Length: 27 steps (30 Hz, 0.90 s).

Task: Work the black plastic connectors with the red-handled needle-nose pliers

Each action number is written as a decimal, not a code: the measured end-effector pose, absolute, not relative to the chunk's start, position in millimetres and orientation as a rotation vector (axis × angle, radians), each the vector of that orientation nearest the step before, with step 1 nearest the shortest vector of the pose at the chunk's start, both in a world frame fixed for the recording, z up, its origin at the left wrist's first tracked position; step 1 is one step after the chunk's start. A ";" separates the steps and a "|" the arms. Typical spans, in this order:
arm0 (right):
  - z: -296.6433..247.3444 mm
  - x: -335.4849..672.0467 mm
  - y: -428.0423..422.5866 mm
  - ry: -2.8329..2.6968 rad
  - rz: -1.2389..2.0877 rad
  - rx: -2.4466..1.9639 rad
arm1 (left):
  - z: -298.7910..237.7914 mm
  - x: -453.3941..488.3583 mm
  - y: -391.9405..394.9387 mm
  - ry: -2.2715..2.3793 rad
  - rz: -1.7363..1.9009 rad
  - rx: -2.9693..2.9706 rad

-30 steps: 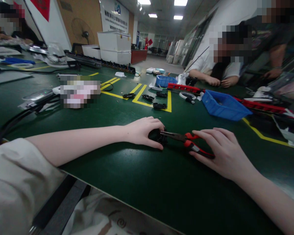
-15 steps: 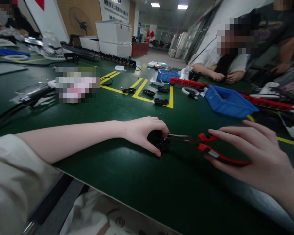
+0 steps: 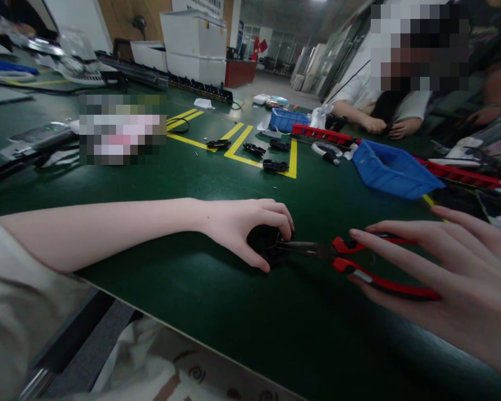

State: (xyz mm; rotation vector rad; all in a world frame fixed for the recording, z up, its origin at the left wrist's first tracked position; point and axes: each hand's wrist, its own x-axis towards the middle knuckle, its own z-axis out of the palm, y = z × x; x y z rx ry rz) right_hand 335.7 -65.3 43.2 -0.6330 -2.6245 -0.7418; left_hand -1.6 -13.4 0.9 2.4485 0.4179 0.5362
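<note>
My left hand [image 3: 242, 225] rests on the green table [image 3: 217, 301], fingers curled round a small black plastic part [image 3: 267, 245] that it pins to the surface. Red-handled needle-nose pliers [image 3: 359, 267] point left, their dark jaws touching that part. My right hand [image 3: 442, 273] holds the pliers' handles, thumb under the lower handle and long fingers lying over the upper one. The handles stand slightly spread.
Several more black parts [image 3: 274, 165] lie by yellow floor-tape lines [image 3: 237, 146] further back. Two blue bins [image 3: 390, 172] and red strips [image 3: 459, 172] sit at the right, where another person's hands [image 3: 386, 127] work. Cables and a device [image 3: 33, 136] lie at the left.
The view has drifted down and closer. My right hand slid rightward along the pliers' handles, which have spread a little. My left hand stays on the black part.
</note>
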 end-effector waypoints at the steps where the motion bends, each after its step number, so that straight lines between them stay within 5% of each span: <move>1: 44.0 335.0 -65.9 -2.629 -0.752 -0.632 | 0.8 -1.6 -13.4 0.411 0.539 2.446; 27: 47.3 332.9 -51.2 -2.692 -0.573 -0.648 | -0.1 2.7 -12.9 0.414 0.546 2.431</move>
